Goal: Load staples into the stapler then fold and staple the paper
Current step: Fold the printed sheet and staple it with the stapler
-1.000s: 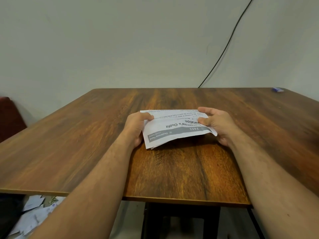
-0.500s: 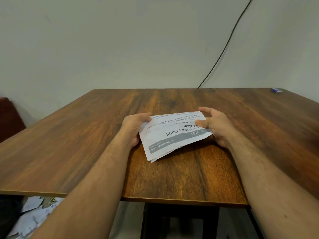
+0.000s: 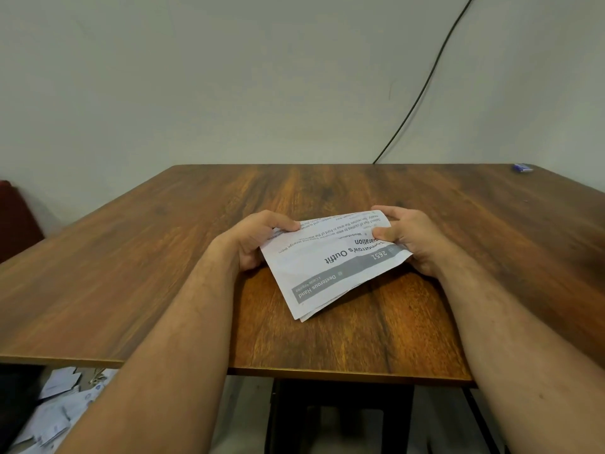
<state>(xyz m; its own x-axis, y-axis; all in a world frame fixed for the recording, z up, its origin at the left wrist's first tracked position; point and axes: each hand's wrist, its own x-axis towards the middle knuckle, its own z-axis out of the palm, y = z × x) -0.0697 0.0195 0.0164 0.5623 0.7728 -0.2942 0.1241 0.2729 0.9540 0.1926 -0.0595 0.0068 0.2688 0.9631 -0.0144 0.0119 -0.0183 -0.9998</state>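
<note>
While both hands pinch it, the folded paper (image 3: 330,267) sits mid-table, tilted: left hand (image 3: 258,239) on its left edge, right hand (image 3: 409,237) on the far right corner. Wood-grain table (image 3: 163,257), small blue item (image 3: 522,168) far right, black cable (image 3: 422,90) on the pale wall, paper scraps (image 3: 55,411) on the floor, near left.

One folded paper (image 3: 330,267), one table (image 3: 131,257), two hands — left (image 3: 258,239), right (image 3: 409,237).

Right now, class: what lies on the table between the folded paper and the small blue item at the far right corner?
Nothing: head view shows only bare table between the paper and the blue item.
</note>
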